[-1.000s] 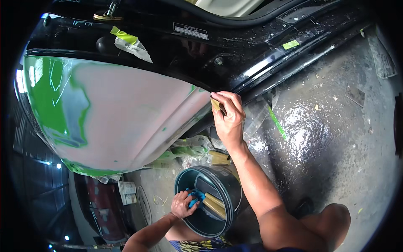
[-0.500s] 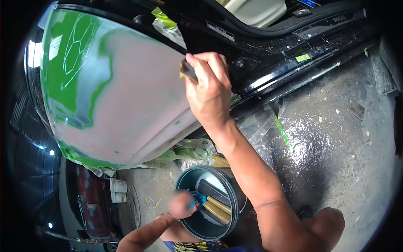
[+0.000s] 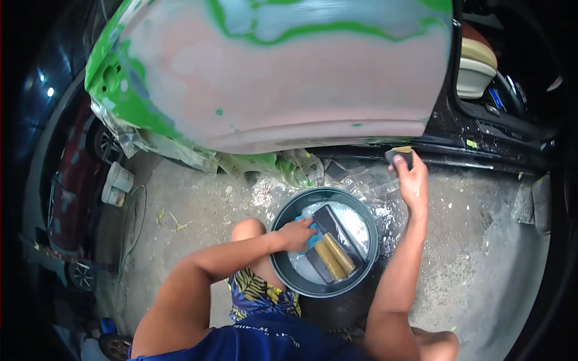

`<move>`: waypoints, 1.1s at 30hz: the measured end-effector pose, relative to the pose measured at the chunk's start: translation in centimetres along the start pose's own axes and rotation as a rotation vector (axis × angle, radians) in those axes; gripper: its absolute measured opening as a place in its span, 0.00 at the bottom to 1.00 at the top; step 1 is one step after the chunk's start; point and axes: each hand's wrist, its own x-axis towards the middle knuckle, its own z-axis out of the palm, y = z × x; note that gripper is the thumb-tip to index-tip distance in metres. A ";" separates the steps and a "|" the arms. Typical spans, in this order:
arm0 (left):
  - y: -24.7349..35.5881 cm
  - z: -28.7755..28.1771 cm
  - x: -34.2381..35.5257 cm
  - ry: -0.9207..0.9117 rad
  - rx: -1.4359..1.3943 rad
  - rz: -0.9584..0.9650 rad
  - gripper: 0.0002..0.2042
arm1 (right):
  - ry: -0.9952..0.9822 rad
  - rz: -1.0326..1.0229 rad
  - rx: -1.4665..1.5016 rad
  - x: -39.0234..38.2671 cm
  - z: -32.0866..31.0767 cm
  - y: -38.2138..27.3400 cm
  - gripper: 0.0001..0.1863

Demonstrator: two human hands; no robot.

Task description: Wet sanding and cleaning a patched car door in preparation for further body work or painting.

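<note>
My right hand (image 3: 413, 188) is closed on a folded piece of sandpaper (image 3: 398, 159), dark grey with a tan side. It is held up near the lower right corner of the car door (image 3: 313, 78), apart from it. My left hand (image 3: 295, 234) reaches into a dark round bucket (image 3: 279, 265), its fingers curled on a bright blue cloth (image 3: 314, 239). Water stands in the bucket. Beside the cloth lie a long dark block (image 3: 331, 218) and two tan rolled pieces (image 3: 338, 256). The door is sanded pale pinkish grey with green patches.
Masking plastic and paper (image 3: 259, 165) hang below the door. The black car sill (image 3: 469, 150) runs to the right. White buckets (image 3: 117, 183) and a hose (image 3: 139, 219) are on the concrete floor (image 3: 198, 204) at left, near a dark red car (image 3: 72, 174).
My right hand has come down and away from the door's edge with the sandpaper. The view has turned, so the door now lies across the top. My left hand remains in the bucket.
</note>
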 end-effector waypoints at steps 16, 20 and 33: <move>-0.7 -13.8 -0.4 0.004 -0.384 0.249 0.26 | -0.448 0.679 -1.049 -10.5 11.2 14.5 0.27; 2.2 -26.8 -4.0 0.400 -0.507 0.407 0.27 | -0.359 0.596 -0.942 -10.1 9.5 13.8 0.27; 2.8 -55.0 5.8 1.452 0.818 0.306 0.39 | -0.240 0.523 -0.753 -10.2 10.4 13.2 0.31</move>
